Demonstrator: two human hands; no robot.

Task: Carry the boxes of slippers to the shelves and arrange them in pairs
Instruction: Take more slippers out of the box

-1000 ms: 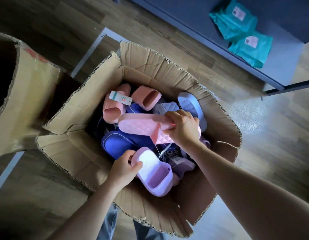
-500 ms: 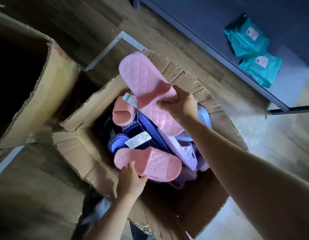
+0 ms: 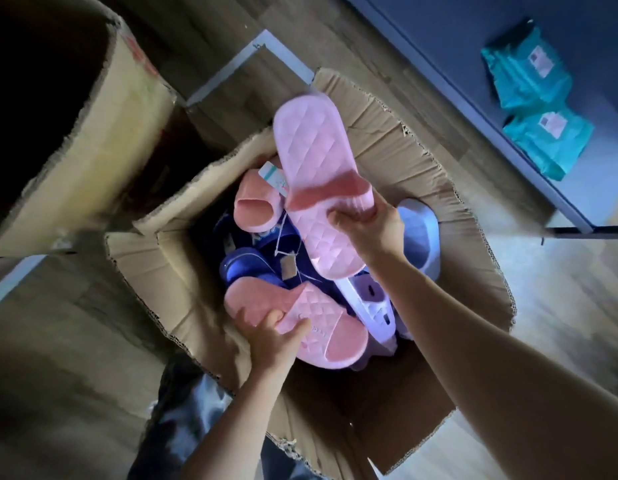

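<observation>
An open cardboard box (image 3: pixel 421 174) on the wooden floor holds several slippers in pink, blue, lilac and white. My right hand (image 3: pixel 366 225) grips a pink quilted slipper (image 3: pixel 311 157) by its strap edge and holds it raised above the box, sole end pointing away. My left hand (image 3: pixel 271 336) grips a second pink quilted slipper (image 3: pixel 321 323) at the box's near side. A coral slipper (image 3: pixel 253 206) with a paper tag lies at the far left of the box, and a blue one (image 3: pixel 245 268) sits between the pink ones.
A second, taller cardboard box (image 3: pixel 103 133) stands open at the left. A grey low shelf (image 3: pixel 473 64) runs along the upper right, with two teal packages (image 3: pixel 543 133) on it. My legs show below the box.
My right hand has kept the raised pink slipper above the box. My left hand now grips the second pink slipper more firmly and has tilted it up at the near side.
</observation>
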